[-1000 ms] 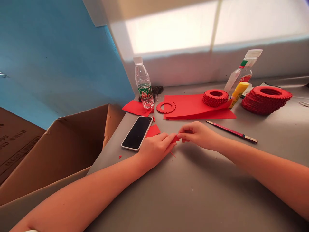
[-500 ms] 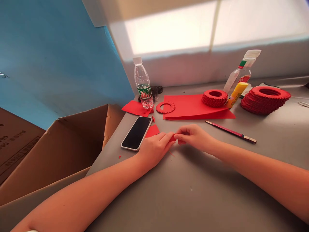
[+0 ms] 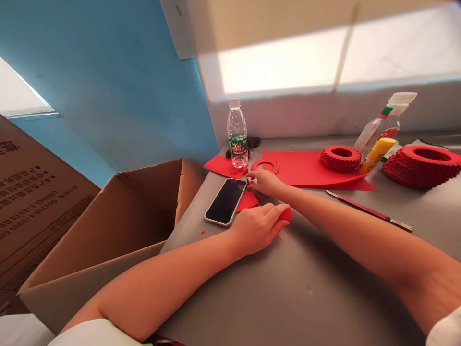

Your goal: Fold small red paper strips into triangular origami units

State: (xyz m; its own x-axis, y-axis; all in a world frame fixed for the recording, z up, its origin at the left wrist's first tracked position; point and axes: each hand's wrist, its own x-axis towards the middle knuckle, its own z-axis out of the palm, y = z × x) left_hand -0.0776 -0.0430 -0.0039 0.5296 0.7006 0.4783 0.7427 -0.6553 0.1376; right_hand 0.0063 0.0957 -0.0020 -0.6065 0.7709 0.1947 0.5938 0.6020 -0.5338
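Observation:
My left hand [image 3: 257,228] is closed around a small folded piece of red paper [image 3: 286,214], which sticks out past the fingertips just above the table. My right hand [image 3: 265,182] is at the top right corner of the phone [image 3: 225,202], its fingers curled together next to a few red paper scraps. Whether those fingers pinch a scrap is too small to tell. Partly behind my left hand lies a flat red paper piece [image 3: 248,202]. A red paper ring with a toothed edge [image 3: 275,166] lies just beyond my right hand.
Further back are red paper sheets [image 3: 298,170], stacks of toothed red rings [image 3: 340,163] [image 3: 419,168], a yellow glue stick [image 3: 378,153] and a glass bottle [image 3: 391,120]. A plastic water bottle [image 3: 237,137] stands left. A thin dark-red tool [image 3: 369,210] lies right. An open cardboard box [image 3: 108,226] adjoins the table.
My right hand has let go of the left hand's red paper and moved away to the scraps by the phone. My left hand still holds the paper. The view has shifted left.

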